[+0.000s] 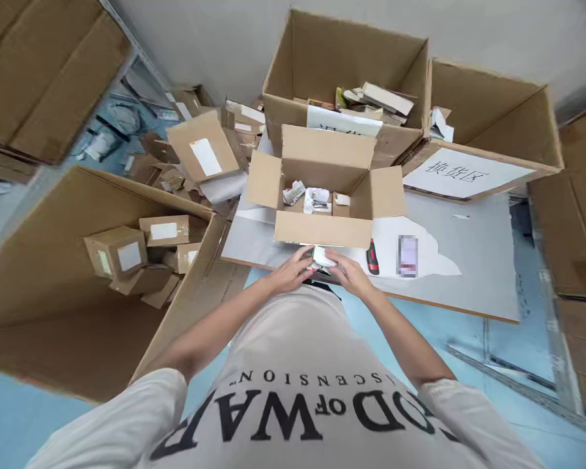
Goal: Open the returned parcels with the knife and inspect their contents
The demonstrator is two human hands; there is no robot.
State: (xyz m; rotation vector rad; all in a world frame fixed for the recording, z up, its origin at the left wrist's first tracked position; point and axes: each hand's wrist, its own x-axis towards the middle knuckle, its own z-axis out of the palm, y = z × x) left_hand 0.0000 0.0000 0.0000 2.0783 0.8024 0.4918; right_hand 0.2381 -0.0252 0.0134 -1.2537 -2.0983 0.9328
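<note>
Between my two hands, at the table's front edge, is a small white box (pixel 322 256) with some green and pink at its side. My left hand (pixel 292 270) grips it from the left, and my right hand (pixel 350 272) has its fingers around the right side. Just beyond them stands an open cardboard box (pixel 323 230) with its flaps folded out. Inside it lie a crumpled white packet (pixel 316 200), a small wrapped item (pixel 293 193) and a little brown carton (pixel 341 207). A red and black cutter (pixel 372 258) lies right of my right hand.
Behind stand two big cartons, one holding flat boxes (pixel 385 99), the other bearing a handwritten sign (pixel 461 172). A large carton (pixel 195 306) with several small boxes is at left. More parcels (pixel 205 146) are piled behind it. A blurred-out phone-like rectangle (pixel 407 256) lies on the table (pixel 488 260).
</note>
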